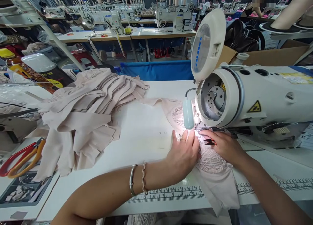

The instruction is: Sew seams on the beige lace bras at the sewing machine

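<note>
A pale pink lace garment piece (211,161) lies under the head of a white sewing machine (264,97), beneath a small light-green lamp (188,114). My left hand (184,153) rests on the fabric just below the lamp, its fingers spread and pointing at the needle area. At the right edge of the lace, my right hand (223,145) holds small dark-bladed snips (209,142) with red on them, while its index finger reaches to the fabric by the presser area.
Pale pink cut pieces (90,110) are heaped at the left. Red and orange-handled scissors (26,158) lie near a grey tray (26,189). A ruler strip (171,195) runs along the front edge. Other machines (173,19) and people stand behind.
</note>
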`<state>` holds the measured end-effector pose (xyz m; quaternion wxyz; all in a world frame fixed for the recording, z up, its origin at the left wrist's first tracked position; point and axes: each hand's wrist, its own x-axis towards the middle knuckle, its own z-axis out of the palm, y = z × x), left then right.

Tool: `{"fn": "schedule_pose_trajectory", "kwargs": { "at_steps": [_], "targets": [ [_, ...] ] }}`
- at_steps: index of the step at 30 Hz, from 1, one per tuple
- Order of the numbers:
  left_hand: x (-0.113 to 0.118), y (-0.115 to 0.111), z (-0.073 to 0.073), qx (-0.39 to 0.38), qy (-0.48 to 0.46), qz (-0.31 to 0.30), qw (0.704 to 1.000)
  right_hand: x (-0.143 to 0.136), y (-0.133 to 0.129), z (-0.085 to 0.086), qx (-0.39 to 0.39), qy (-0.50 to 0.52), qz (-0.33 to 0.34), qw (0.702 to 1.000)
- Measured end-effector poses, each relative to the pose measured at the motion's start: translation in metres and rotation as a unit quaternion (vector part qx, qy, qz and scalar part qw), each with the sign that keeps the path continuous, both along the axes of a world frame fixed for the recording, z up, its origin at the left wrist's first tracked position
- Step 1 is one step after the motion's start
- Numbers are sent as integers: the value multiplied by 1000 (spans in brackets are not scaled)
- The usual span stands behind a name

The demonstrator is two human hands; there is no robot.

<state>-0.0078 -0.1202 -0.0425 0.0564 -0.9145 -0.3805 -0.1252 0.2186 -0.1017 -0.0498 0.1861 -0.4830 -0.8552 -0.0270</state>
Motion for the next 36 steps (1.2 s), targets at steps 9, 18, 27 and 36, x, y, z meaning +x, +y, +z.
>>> {"fn": "schedule_pose_trajectory", "kwargs": {
  "at_steps": [9, 18, 27, 36],
  "targets": [
    [-6, 16, 7, -119, -86, -86, 985, 1, -1, -1, -18, -3, -22, 1000],
    [-36, 51, 28, -74, 8, -191, 979, 0, 0, -3, -84, 16, -51, 995],
    [-24, 52, 4, 52, -17, -133, 990, -4, 0, 0, -96, 34, -57, 993],
    [-17, 45, -15, -38, -115, -60, 991, 0, 0, -2, -90, 22, -51, 994]
  ]
}}
